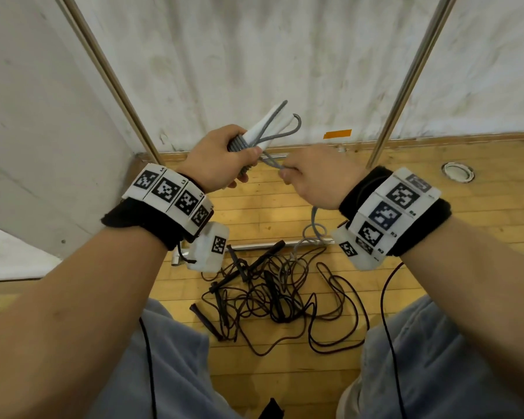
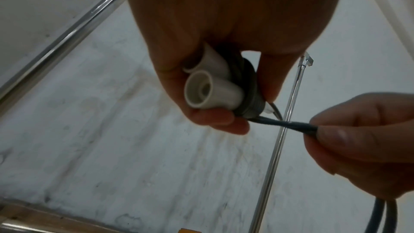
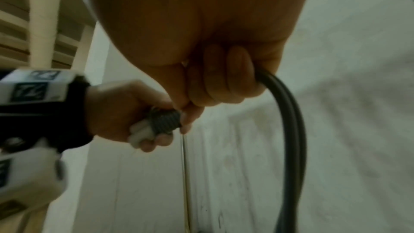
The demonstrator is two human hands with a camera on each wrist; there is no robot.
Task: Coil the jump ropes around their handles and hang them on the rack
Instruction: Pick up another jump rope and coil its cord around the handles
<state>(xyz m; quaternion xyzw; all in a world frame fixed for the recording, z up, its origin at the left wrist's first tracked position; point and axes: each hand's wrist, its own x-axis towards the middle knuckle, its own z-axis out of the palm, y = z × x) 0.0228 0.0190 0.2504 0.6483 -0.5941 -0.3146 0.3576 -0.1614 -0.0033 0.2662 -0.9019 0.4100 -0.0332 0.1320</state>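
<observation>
My left hand [image 1: 224, 155] grips two white handles [image 1: 266, 124] held side by side, with several turns of grey rope [image 1: 238, 144] wound round them. The handles' open ends [image 2: 199, 93] show in the left wrist view, the coil [image 3: 164, 120] in the right wrist view. My right hand [image 1: 309, 173] pinches the doubled grey rope [image 2: 291, 124] just right of the coil. The rest of that rope [image 3: 293, 130] hangs from the fist toward the floor [image 1: 315, 231]. A small grey loop [image 1: 288, 128] sticks out beside the handles.
A tangle of dark jump ropes with black handles [image 1: 266, 291] lies on the wooden floor between my knees. Two slanted metal rack poles [image 1: 112, 77] [image 1: 406, 86] stand against the white wall, with a low rail [image 1: 270, 244] at floor level. A round floor fitting [image 1: 457, 172] sits at right.
</observation>
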